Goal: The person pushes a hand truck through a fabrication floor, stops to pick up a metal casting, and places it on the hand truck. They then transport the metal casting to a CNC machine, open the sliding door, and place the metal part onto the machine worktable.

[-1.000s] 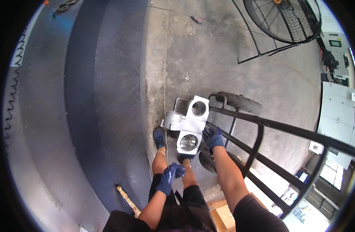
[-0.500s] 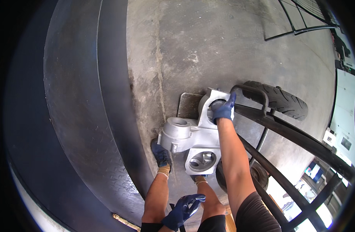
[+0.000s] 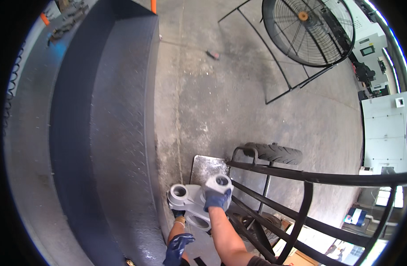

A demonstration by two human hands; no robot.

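A silvery-grey metal casting (image 3: 194, 195) with several round bored openings is close in front of my legs, beside the bare metal plate (image 3: 210, 166) of a black hand truck (image 3: 296, 175). Wearing a dark blue glove, my right hand (image 3: 217, 200) is closed around the casting's right-hand end, just below its round opening. Part of the fingers is hidden against the metal. My left hand (image 3: 179, 249), gloved alike, hangs lower down near my leg. It is apart from the casting and holds nothing, with its fingers stretched out.
A black tyre (image 3: 274, 153) stands at the far side of the hand truck. Dark metal steps (image 3: 119, 133) run along the left. A large round fan (image 3: 307, 33) on a tube stand is at the far right. A small dark and red object (image 3: 213, 55) lies on the concrete floor.
The view has shifted, bringing the fan and more of the steps into sight. My right hand has gone from inside the casting's bore to its outside, and the casting appears turned. My left hand stays low.
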